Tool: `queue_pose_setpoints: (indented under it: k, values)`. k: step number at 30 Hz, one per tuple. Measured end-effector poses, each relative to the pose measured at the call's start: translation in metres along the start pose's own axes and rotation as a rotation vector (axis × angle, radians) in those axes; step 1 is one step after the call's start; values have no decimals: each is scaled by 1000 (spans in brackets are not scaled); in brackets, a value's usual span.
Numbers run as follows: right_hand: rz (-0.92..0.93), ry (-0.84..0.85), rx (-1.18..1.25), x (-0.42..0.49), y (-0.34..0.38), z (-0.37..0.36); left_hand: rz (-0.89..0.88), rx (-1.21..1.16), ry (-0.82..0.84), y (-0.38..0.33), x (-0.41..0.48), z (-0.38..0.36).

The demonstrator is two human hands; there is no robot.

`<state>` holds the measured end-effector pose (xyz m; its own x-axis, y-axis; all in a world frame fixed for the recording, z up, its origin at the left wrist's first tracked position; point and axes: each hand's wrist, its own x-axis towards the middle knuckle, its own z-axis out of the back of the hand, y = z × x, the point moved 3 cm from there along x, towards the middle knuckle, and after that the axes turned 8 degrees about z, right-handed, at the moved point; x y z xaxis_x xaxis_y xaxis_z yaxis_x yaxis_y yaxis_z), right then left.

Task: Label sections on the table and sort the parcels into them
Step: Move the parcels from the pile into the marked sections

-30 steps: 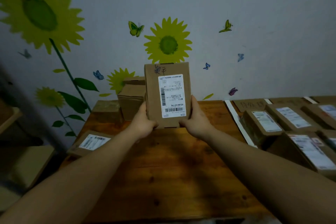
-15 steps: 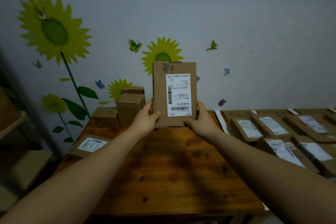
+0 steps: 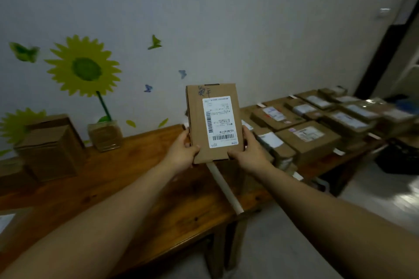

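Parcel (image 3: 214,123): flat, stiff cardboard, likely light.
Hold: left hand (image 3: 181,150) and right hand (image 3: 249,149) clamp its lower side edges.

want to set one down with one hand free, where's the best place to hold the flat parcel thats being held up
Take the flat parcel by its two long side edges, near the bottom, coming from below. It stands upright, thin and rigid, with its label facing the camera. The left hand and right hand already pinch the lower corners there. For a one-hand grip, probably span the bottom edge, thumb on the front below the label.
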<state>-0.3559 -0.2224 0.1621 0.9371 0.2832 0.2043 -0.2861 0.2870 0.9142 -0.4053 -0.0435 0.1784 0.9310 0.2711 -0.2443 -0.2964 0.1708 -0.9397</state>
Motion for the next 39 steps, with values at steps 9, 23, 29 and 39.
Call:
queue_pose_setpoints:
  k: [9, 23, 29, 39]
  values:
    - [43, -138, -150, -6, -69, 210, -70, 32, 191, -63, 37, -224]
    - [-159, -71, -467, 36, -182, 384, -15, 172, 355, -114, 116, -427]
    - [-245, -2, -524, 112, -227, 430, -33, 213, 354, -128, 196, -484]
    - [-158, 228, -492, 229, -261, 437, 249, 16, 246, -136, 284, -485]
